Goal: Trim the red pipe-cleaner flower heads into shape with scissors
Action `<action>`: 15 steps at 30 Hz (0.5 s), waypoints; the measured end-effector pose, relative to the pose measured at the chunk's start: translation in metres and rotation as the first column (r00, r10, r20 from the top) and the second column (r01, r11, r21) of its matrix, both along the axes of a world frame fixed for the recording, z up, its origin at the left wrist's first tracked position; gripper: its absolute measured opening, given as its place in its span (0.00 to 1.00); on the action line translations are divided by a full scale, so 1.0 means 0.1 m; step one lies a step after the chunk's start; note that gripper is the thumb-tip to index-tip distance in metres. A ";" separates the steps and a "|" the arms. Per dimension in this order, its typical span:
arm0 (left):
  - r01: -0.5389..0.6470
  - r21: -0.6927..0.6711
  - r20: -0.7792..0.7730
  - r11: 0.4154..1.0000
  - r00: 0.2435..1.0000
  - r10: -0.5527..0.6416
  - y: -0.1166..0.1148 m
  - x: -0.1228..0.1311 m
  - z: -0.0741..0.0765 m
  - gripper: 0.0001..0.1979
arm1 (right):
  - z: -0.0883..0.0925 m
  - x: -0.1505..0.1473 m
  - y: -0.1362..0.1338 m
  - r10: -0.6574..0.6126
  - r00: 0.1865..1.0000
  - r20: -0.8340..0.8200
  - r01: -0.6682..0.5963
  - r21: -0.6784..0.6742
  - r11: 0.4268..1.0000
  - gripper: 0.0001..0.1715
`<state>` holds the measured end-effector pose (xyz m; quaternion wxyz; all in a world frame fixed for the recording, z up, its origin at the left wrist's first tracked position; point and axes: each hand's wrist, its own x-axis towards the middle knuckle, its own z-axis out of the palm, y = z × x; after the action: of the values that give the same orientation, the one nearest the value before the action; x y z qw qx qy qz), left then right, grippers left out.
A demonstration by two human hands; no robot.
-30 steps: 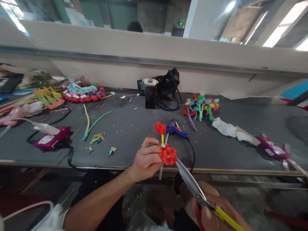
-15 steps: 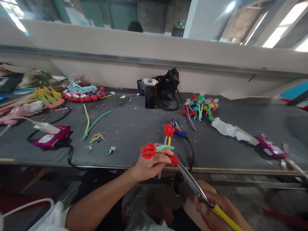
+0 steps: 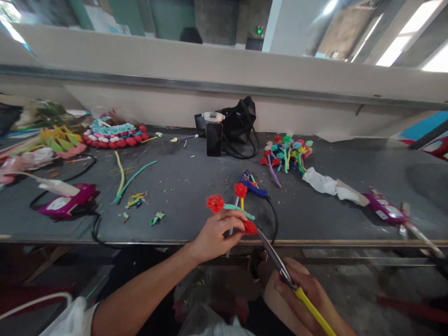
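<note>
Far left: magenta power block (image 3: 68, 201) on the bench, black lead off it toward the bench edge, could catch my arm if I swing wide. Then yellow fuzzy stick (image 3: 120, 169), teal fuzzy stick (image 3: 136, 179) and a pile of cut scraps (image 3: 137, 199), easy to scatter with a sleeve. My left hand (image 3: 214, 235) is over the front edge, fingers pinched on the lower red flower (image 3: 249, 227); the teal-stemmed red flower (image 3: 215, 203) lies across the top of that hand, so loosening the fingers could drop it. Yellow-stemmed red flower (image 3: 241, 190) stands up just beyond. Blue glue gun (image 3: 257, 189) is behind them; can't tell if it's hot, burn risk if I reach past. Scissors (image 3: 273, 255) have their tip right at the lower flower, contact unclear: a slip would nick petals or my fingertips. Gun cord (image 3: 276, 219) passes near the blades, snag risk. My right hand (image 3: 308, 285) is wrapped round the scissor handles, hands apart. Finished-looking flower bundle (image 3: 287, 151) lies farther back, out of blade reach
</note>
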<state>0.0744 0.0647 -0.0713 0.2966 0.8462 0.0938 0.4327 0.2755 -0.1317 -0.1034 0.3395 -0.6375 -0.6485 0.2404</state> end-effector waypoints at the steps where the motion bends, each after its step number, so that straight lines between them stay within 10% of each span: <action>1: -0.010 -0.028 0.022 1.000 1.000 0.011 0.01 0.00 0.00 0.07 | 0.00 -0.02 -0.01 -0.018 1.000 0.003 0.018 0.009 1.000 0.19; 8: 0.095 -0.187 0.138 0.978 0.988 -0.069 0.07 -0.05 0.08 0.12 | 0.20 -0.20 -0.08 -0.175 0.984 -0.035 0.176 0.035 0.984 0.25; 15: 0.143 -0.177 0.118 0.974 0.985 -0.123 0.10 -0.11 0.13 0.13 | 0.57 -0.09 0.03 0.092 0.992 -0.084 -0.100 -0.097 0.990 0.24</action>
<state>0.0637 0.0748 -0.0584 0.4068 0.7950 0.0606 0.4458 0.2664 -0.1289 -0.0465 0.3202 -0.6118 -0.6515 0.3143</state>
